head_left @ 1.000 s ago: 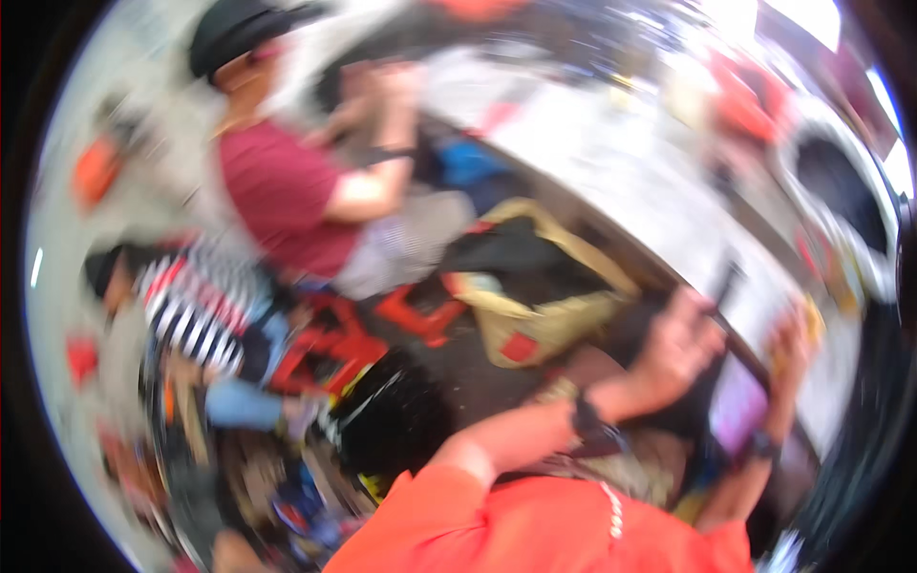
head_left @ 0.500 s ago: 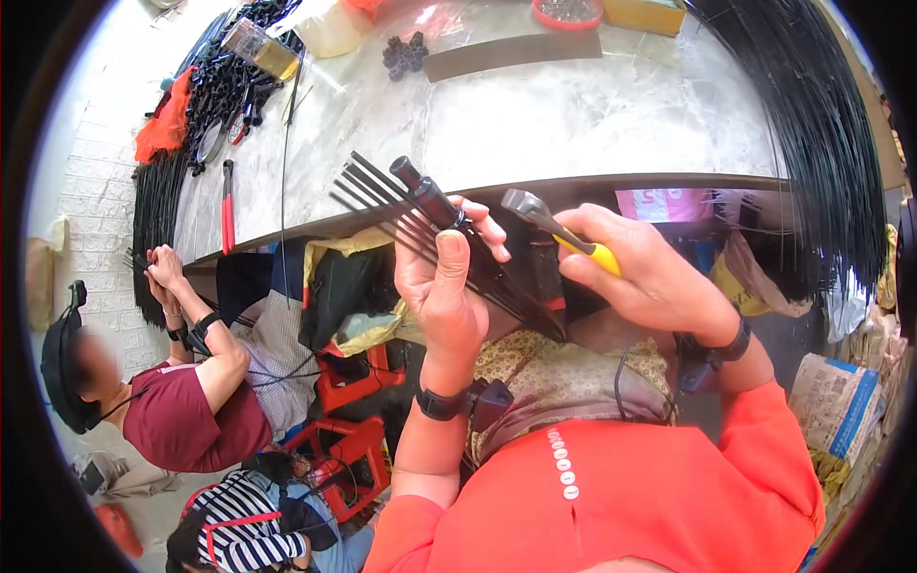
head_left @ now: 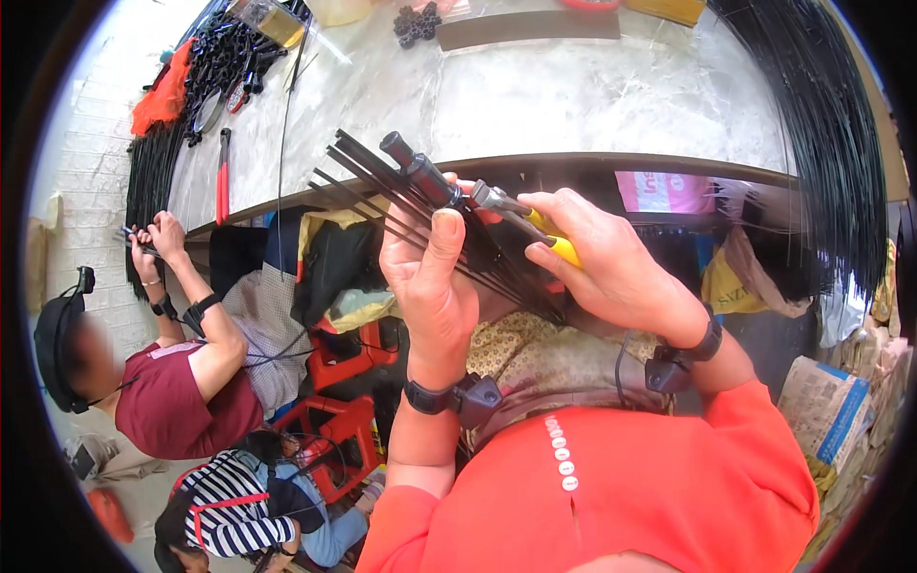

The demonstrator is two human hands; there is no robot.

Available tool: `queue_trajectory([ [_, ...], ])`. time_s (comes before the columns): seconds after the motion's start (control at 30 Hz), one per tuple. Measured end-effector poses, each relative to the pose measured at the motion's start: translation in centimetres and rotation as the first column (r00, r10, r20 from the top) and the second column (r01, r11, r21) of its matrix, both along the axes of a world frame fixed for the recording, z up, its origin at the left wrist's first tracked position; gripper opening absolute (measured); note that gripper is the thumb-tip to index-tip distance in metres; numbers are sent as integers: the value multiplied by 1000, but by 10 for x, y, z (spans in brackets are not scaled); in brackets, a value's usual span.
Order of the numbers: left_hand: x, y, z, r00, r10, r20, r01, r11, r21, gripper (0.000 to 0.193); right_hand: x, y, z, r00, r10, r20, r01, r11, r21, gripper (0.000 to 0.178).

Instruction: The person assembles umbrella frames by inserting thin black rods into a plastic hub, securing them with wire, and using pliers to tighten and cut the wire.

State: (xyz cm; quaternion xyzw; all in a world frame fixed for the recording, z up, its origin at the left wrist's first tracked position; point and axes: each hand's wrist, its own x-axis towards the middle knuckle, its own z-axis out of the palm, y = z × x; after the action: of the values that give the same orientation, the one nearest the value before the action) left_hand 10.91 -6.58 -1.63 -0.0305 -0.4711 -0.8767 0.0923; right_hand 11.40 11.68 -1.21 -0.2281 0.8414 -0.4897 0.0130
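My left hand [head_left: 435, 296] is closed round a black umbrella frame [head_left: 420, 177], its bundled ribs slanting through the palm. The thumb presses below a thick black tube that points up and left. In my right hand [head_left: 611, 263] is a pair of pliers [head_left: 506, 210] with yellow grips, the fingers wrapped round both handles. The grey metal head of the pliers lies against the frame just beside the tube's lower end, close to my left fingertips. Whether the jaws pinch anything is too small to tell. The lower end of the ribs rests by my lap.
The marble-topped table [head_left: 573, 105] carries a dark strip [head_left: 535, 31], a cluster of black parts [head_left: 416, 24] and red-handled pliers [head_left: 223, 177]. Long black rods [head_left: 812, 124] hang over its right end. Red stools [head_left: 330, 439] and two people [head_left: 191, 392] are at the left.
The pliers have moved left and onto the frame beside the tube, where before they were held apart from it. The whole view has shifted slightly, with the table higher in it.
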Motion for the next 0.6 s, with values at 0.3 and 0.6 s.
queue_trajectory([
  [0.3,4,0,-4,1000,22,5,-22,1000,-18,29,3,-5,-5,989,-38,-140,46,998,50,45],
  [0.6,4,3,-4,999,48,-2,-48,998,-43,27,2,-6,-7,979,-55,-198,70,995,72,47],
])
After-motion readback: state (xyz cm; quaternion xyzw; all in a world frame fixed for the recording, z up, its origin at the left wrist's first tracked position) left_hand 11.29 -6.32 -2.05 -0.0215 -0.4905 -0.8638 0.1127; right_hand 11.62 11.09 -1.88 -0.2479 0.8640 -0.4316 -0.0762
